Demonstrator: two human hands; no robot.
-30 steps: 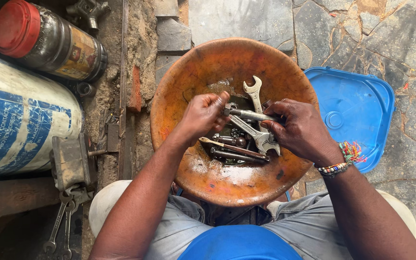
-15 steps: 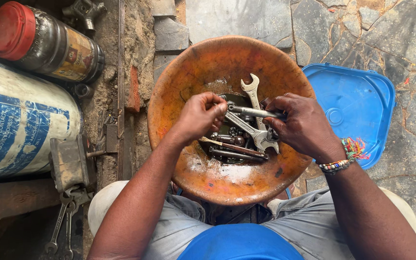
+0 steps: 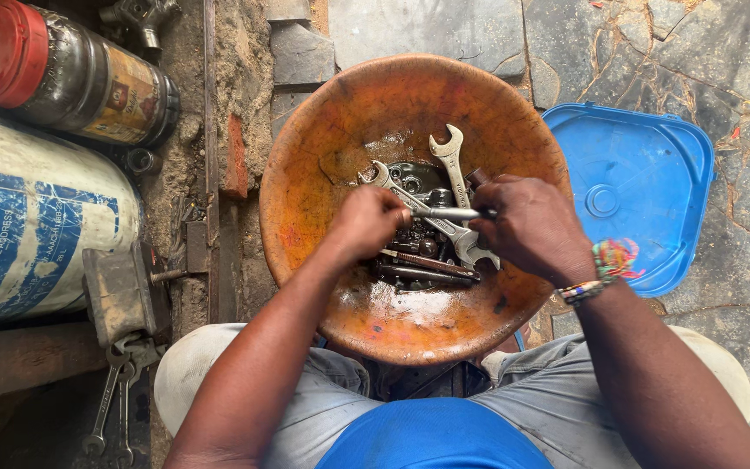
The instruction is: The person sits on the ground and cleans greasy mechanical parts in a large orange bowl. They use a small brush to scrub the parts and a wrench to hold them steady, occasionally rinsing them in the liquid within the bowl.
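A round orange-brown bowl [image 3: 340, 130] rests between my knees with oily liquid at its bottom. Inside lie open-ended wrenches [image 3: 450, 161], dark metal parts [image 3: 423, 239] and rods. My left hand [image 3: 368, 221] and my right hand [image 3: 527, 224] meet over the middle of the bowl. Both pinch a thin shiny metal rod [image 3: 446, 212] that lies level between them, the left at one end, the right at the other. Beaded bracelets circle my right wrist.
A blue plastic lid [image 3: 631, 187] lies right of the bowl on cracked stone floor. At left are a large blue-and-white cylinder [image 3: 32, 226], a dark jar with a red cap [image 3: 62, 74], a vise [image 3: 119, 291] and hanging wrenches [image 3: 110, 408].
Both hands have shifted a little within the bowl and now hold the thin rod level between them; the wrenches beneath have barely moved.
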